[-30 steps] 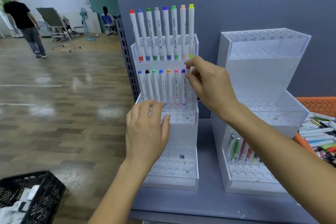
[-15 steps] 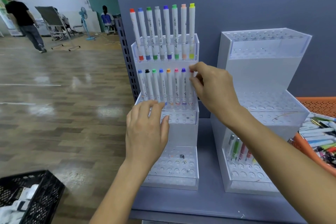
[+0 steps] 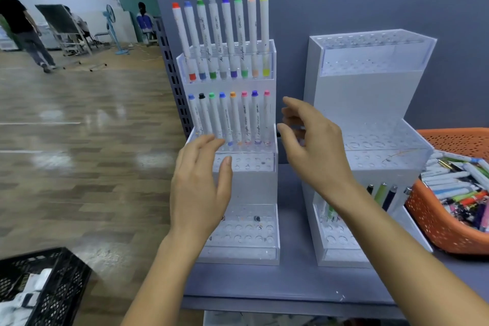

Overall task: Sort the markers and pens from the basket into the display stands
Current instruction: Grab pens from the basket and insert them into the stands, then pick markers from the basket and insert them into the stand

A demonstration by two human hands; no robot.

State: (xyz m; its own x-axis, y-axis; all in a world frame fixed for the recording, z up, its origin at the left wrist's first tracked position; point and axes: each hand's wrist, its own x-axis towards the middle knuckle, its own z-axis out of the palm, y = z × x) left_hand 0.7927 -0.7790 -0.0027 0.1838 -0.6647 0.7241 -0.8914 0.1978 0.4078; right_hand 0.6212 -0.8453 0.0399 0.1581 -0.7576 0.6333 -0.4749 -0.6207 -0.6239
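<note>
Head view, markers [image 3: 232,42] in left stand [image 3: 251,185], pens [image 3: 449,188] in basket [image 3: 434,222], all fingers [image 3: 299,109] spread empty

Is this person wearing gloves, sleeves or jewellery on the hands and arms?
No. The left hand and right hand are bare: no gloves, rings or watch show. The left forearm and right forearm are uncovered too; no sleeve enters the view.

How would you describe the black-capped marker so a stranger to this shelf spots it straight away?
Find the left display stand, the narrower of two clear stands against the grey panel. In its middle row of white markers, the black-capped marker stands second from the left, between a blue and a green cap; no other cap there is black.
</note>
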